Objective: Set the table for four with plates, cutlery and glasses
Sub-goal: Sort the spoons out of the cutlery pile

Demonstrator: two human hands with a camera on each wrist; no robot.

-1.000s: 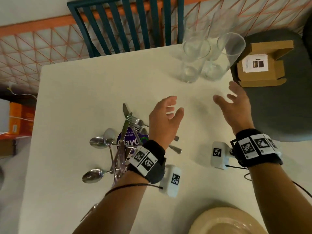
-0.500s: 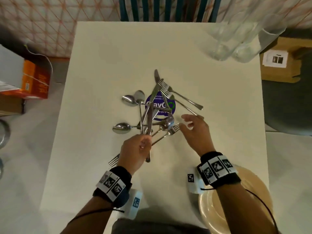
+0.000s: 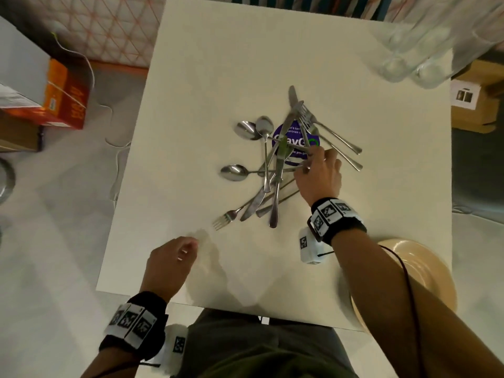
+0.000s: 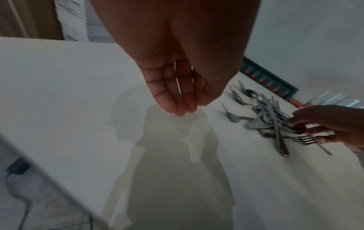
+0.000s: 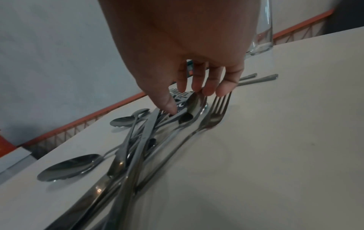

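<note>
A tangled pile of forks, knives and spoons (image 3: 278, 165) lies mid-table on a round purple sticker (image 3: 296, 130). My right hand (image 3: 309, 162) reaches into the pile's right side. In the right wrist view its thumb and fingers (image 5: 189, 101) pinch the tilted bowl of a spoon (image 5: 194, 107), with a fork (image 5: 218, 109) lying just beside it. My left hand (image 3: 188, 248) hovers over bare table near the front left, fingers relaxed and empty (image 4: 183, 110). Several clear glasses (image 3: 403, 64) stand at the far right corner. A cream plate (image 3: 425, 268) sits at the near right edge.
The white table (image 3: 218, 64) has bare surface left and in front of the pile. A teal chair (image 3: 300, 4) stands at the far edge. A cardboard box (image 3: 474, 105) rests on a seat to the right. An orange box (image 3: 65, 96) sits on the floor at left.
My left hand has let go of the cutlery and drawn back toward the near left edge. My right hand has pushed further into the pile onto a spoon.
</note>
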